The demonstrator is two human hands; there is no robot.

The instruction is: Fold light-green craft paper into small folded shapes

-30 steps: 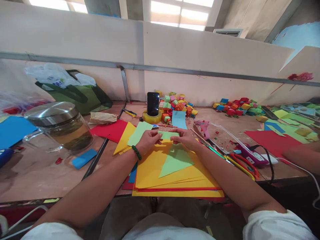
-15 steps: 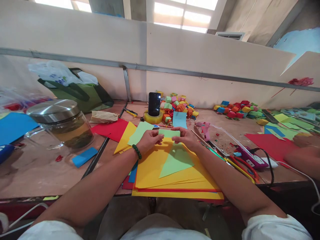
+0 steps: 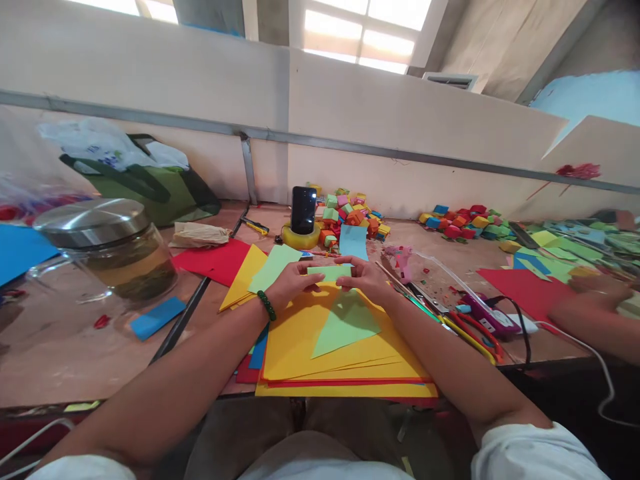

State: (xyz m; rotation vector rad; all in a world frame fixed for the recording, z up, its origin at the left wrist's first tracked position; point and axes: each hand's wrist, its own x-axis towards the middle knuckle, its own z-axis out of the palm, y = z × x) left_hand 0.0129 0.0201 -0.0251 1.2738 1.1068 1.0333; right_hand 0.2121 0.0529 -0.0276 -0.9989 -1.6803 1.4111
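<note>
Both my hands pinch a small light green paper strip [image 3: 329,272] above a stack of yellow paper sheets [image 3: 300,337]. My left hand [image 3: 290,283], with a green bead bracelet on its wrist, grips the strip's left end with closed fingers. My right hand [image 3: 364,279] grips the right end the same way. A light green triangle of paper [image 3: 345,325] lies on the yellow stack just below my hands. Red and blue sheets stick out under the stack.
A glass jar with a metal lid [image 3: 107,253] stands at the left. A phone [image 3: 303,209] stands on a tape roll before piles of coloured paper cubes [image 3: 350,213]. Scissors, a glue gun [image 3: 403,257] and cables lie to the right. Another person's hand [image 3: 593,287] works at the far right.
My hands keep their grip on the green strip with barely any movement. The view has swung slightly. The other person's hand at the right has moved further onto the table.
</note>
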